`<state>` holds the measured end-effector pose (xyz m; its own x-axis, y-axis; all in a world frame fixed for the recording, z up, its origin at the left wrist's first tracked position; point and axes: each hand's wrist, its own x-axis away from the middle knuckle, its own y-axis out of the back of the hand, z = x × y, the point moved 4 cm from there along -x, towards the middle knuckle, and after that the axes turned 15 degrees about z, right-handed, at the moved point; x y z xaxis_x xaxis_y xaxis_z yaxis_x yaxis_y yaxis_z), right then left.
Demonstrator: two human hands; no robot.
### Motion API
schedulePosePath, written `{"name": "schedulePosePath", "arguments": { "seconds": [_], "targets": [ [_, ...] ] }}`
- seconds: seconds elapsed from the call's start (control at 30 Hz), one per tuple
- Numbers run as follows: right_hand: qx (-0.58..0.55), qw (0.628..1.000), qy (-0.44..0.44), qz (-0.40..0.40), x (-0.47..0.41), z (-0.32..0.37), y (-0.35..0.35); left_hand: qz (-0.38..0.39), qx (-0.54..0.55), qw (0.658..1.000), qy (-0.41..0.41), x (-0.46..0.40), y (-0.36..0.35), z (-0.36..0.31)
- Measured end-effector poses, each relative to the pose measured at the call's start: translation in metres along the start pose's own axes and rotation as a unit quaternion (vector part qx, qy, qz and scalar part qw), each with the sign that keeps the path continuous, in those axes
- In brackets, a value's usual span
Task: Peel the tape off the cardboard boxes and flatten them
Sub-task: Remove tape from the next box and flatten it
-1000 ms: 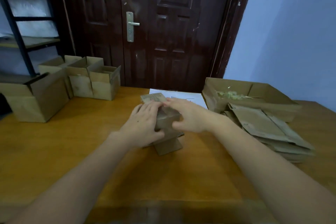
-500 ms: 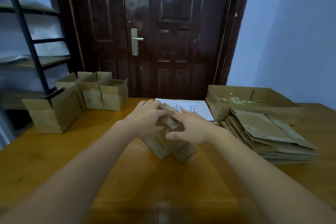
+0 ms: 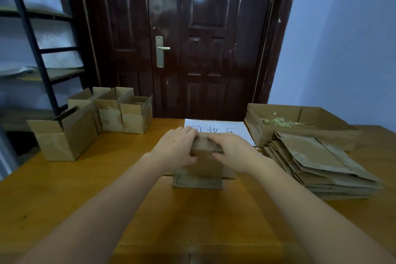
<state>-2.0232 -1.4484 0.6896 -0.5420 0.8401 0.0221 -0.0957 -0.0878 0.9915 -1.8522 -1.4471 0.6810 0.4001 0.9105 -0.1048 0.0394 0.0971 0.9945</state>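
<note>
One head-worn view — looking forward and down across the bench (image 3: 64, 199), door (image 3: 192, 49) at twelve o'clock, hands close below.

Held box (image 3: 204, 157): plain brown cardboard, with a ribbed corrugated edge showing along its top and on the flap at its base.
Table (image 3: 64, 195): warm orange-brown wood.
Upright boxes (image 3: 111, 111): tan brown, with paler, shinier patches on their fronts.
Flattened stack (image 3: 317, 163): dull brown with scuffed, greyish-pale patches.
Open tray box (image 3: 304, 126): brown, holding pale yellow-green scraps.
Paper sheet (image 3: 216, 127): white with black handwritten characters.
Door (image 3: 192, 38): glossy dark reddish-brown, panelled, brass-coloured handle.
Wall (image 3: 342, 49): pale blue.
Shelf frame (image 3: 32, 34): black.
</note>
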Motion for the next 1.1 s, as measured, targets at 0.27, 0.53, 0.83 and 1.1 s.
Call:
{"name": "schedulePosePath", "arguments": {
  "seconds": [0.27, 0.53, 0.83, 1.1],
  "targets": [
    [0.020, 0.980, 0.066, -0.184, 0.023, 0.008, -0.017, -0.197, -0.014, 0.974, -0.115, 0.043, -0.012, -0.009],
    [0.073, 0.968, 0.087, -0.223, 0.030, 0.012, -0.062, -0.133, 0.030, 0.982, -0.128, 0.062, -0.047, -0.003],
    [0.045, 0.974, 0.090, -0.204, 0.031, 0.007, -0.060, 0.062, 0.026, 0.998, -0.012, 0.010, -0.010, 0.024],
    [-0.066, 0.996, 0.050, -0.040, 0.022, 0.012, -0.017, 0.112, 0.132, 0.985, -0.005, 0.004, -0.017, 0.029]
  ]
}}
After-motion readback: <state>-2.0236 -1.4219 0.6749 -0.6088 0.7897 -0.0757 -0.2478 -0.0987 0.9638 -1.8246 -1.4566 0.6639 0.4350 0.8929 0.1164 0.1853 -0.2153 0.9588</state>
